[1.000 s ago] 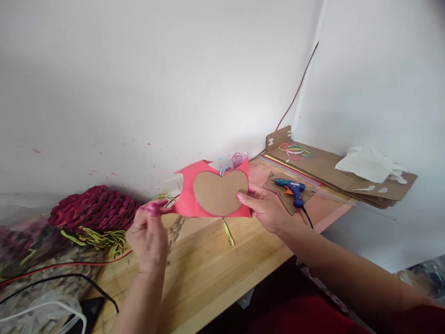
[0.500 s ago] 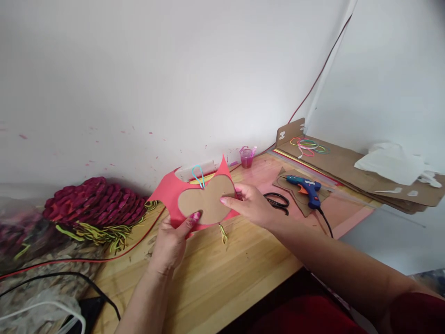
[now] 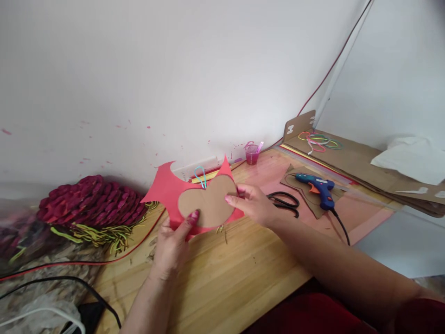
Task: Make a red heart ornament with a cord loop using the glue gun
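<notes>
Pale wood makes up the table (image 3: 243,278), by which everything else is carried. At its far right, cardboard sheets (image 3: 361,160) are stacked; at the left, a maroon bundle (image 3: 90,202) is set down near the wall. Over the middle of the table, red paper (image 3: 163,185) is held with its cut-out edges and points spread to the far side. Against its near face a cardboard heart (image 3: 208,202) is pinched at both sides: by the left hand (image 3: 175,243), its thumb pressed on the lower left, and by the right hand (image 3: 253,204), its thumb pressed on the right edge. Each grip is thus closed on heart and paper together, the hidden fingers presumably placed behind. If one thumb were eased, the two layers could be slid out of line; if squeezed too hard, the thin red points might be creased.

To the right, a blue glue gun (image 3: 321,188) is laid on its side; its cord could be snagged by the right forearm and the gun dragged. Black scissors (image 3: 288,199) are partly hidden behind the right hand. By the far wall, a cup (image 3: 252,155) of pink liquid could be tipped if knocked.
</notes>
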Available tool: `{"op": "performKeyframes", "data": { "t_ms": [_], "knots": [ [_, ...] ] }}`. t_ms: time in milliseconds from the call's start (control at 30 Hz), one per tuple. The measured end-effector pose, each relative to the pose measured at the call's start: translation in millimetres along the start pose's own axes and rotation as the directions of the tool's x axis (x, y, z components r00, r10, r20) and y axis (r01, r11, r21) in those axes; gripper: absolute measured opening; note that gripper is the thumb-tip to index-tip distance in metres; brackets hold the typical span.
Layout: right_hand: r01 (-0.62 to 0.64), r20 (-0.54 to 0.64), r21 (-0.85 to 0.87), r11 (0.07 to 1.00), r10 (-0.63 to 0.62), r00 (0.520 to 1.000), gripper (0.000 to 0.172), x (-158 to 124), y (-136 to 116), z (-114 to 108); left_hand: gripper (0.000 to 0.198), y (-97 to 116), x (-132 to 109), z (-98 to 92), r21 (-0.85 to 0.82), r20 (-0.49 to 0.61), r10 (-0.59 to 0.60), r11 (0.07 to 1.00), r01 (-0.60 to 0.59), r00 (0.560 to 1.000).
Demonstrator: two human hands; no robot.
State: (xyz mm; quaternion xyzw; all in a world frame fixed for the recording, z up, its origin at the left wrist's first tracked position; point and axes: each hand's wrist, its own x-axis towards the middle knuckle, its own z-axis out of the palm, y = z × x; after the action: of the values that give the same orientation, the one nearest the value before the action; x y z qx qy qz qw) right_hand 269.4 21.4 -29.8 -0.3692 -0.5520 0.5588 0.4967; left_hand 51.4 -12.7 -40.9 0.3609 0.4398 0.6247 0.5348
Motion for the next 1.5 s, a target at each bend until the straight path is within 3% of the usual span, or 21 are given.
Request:
{"op": "performKeyframes", "data": {
  "t_ms": [67,133,233,267,333,433,500,567,633,700,733,800,867,933,1000,1067,1167,1400,1467,1500],
  "knots": [
    [0.0,0.01,0.048,0.999,0.0,1.0,0.03,-1.1,2.0,0.0,0.031,2.5,3.7,-6.3,-0.111,-0.003,0.03,0.993,-0.03,1.0],
    [0.027,-0.023,0.137,0.99,-0.025,0.999,0.028,-0.5,3.0,-2.4,0.051,3.8,9.2,-13.3,-0.204,0.0,0.053,0.978,-0.052,0.999],
    [0.026,-0.006,0.227,0.974,-0.026,1.0,0.027,0.4,3.8,-5.1,0.04,2.3,13.7,-18.1,-0.152,-0.013,0.057,0.987,-0.058,0.998],
    [0.013,0.016,0.239,0.971,-0.017,1.0,0.027,0.3,4.0,-5.0,0.04,1.7,12.9,-17.5,-0.113,0.04,0.053,0.992,-0.048,0.998],
    [-0.007,0.048,0.258,0.966,-0.005,0.999,0.027,-0.3,4.8,-3.8,0.059,1.6,8.1,-13.9,-0.045,0.202,0.062,0.998,-0.055,0.977],
    [-0.016,0.029,0.322,0.947,0.007,1.0,0.031,-0.6,6.4,-2.0,0.09,3.2,-1.7,-8.1,0.055,0.432,0.093,0.99,-0.129,0.897],
    [-0.042,0.01,0.362,0.931,0.041,0.999,0.035,0.0,8.3,-1.1,0.092,1.8,-6.2,-5.9,0.143,0.531,0.061,0.977,-0.16,0.845],
    [-0.078,0.013,0.378,0.922,0.079,0.997,0.038,0.5,11.3,1.1,0.082,-3.9,-8.6,-4.2,0.2,0.572,0.006,0.969,-0.147,0.82],
    [-0.086,0.028,0.365,0.927,0.082,0.996,0.041,0.1,15.0,5.4,0.067,-12.0,-9.4,-1.5,0.191,0.519,-0.027,0.978,-0.084,0.854],
    [-0.062,0.031,0.252,0.966,0.056,0.998,0.04,-1.8,17.5,10.0,0.057,-18.8,-9.0,3.0,0.116,0.334,-0.041,0.993,0.003,0.942],
    [-0.045,0.031,0.136,0.99,0.041,0.999,0.038,-3.5,17.5,11.3,0.054,-20.6,-8.3,5.6,0.058,0.222,-0.048,0.998,0.036,0.974],
    [-0.005,0.02,-0.145,0.989,0.008,1.0,0.04,-8.7,13.9,9.4,0.05,-20.4,-6.2,10.5,-0.07,0.048,-0.051,0.996,0.054,0.998],
    [0.051,-0.007,-0.41,0.911,-0.06,0.998,0.049,-17.4,5.0,-0.2,0.047,-16.3,-3.5,14.1,-0.158,-0.018,-0.04,0.987,0.037,0.999],
    [0.103,-0.042,-0.655,0.748,-0.172,0.984,0.042,-30.0,-6.9,-17.4,0.043,-11.0,-1.1,15.7,-0.202,-0.05,-0.023,0.979,0.012,0.998],
    [0.04,-0.077,-0.88,0.473,-0.224,0.972,0.023,-45.2,-17.6,-39.2,0.04,-6.6,0.0,15.9,-0.233,-0.067,-0.018,0.973,0.002,0.998],
    [-0.099,-0.135,-0.972,0.215,-0.16,0.978,0.023,-59.3,-23.9,-60.6,0.038,-4.1,-0.2,15.2,-0.261,-0.047,-0.022,0.965,0.009,0.999],
    [-0.198,-0.197,-0.98,0.009,0.02,0.98,0.024,-71.0,-23.4,-83.0,0.034,-2.9,-1.4,14.2,-0.303,0.007,-0.048,0.952,0.048,0.999],
    [-0.224,-0.224,-0.975,-0.015,0.07,0.972,0.014,-64.6,-17.7,-83.0,0.024,1.4,-0.5,14.5,-0.409,-0.055,-0.053,0.912,0.026,0.997],
    [-0.217,-0.213,-0.973,0.072,0.06,0.975,0.013,-63.6,-20.4,-77.9,0.019,4.1,0.2,14.3,-0.441,-0.048,-0.043,0.897,0.017,0.998],
    [-0.22,-0.213,-0.955,0.2,0.054,0.976,0.013,-63.3,-21.7,-74.7,0.017,5.6,0.7,14.1,-0.457,-0.042,-0.047,0.889,0.022,0.998]
  ]
}}
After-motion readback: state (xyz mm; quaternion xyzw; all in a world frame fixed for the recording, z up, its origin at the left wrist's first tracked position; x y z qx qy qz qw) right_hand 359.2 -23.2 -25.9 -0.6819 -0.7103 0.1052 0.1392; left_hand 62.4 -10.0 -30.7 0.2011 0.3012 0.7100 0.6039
